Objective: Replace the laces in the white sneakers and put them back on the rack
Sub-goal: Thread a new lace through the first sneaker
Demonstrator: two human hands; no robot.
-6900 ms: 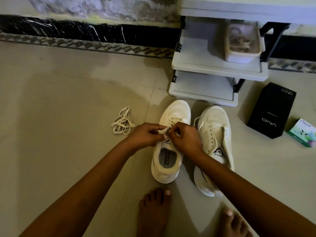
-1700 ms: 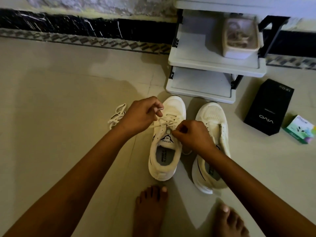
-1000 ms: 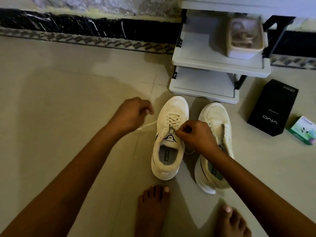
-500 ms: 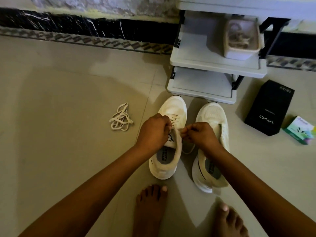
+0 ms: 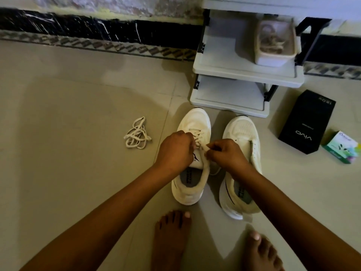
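Pinching the lace (image 5: 203, 148) above the sneaker (image 5: 195, 122) just before the rack (image 5: 230, 107), left hand (image 5: 175, 151) and right hand (image 5: 227, 155) should tension both ends evenly (its mate (image 5: 242, 130) stands alongside).

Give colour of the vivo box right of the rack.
The vivo box is black with white lettering; the head view shows it.

Your sneakers (image 5: 195, 122) look like soft matt cloth with flat woven laces (image 5: 198, 133), on smooth, faintly glossy floor tiles (image 5: 78, 133) beside a matt plastic rack (image 5: 234, 98).
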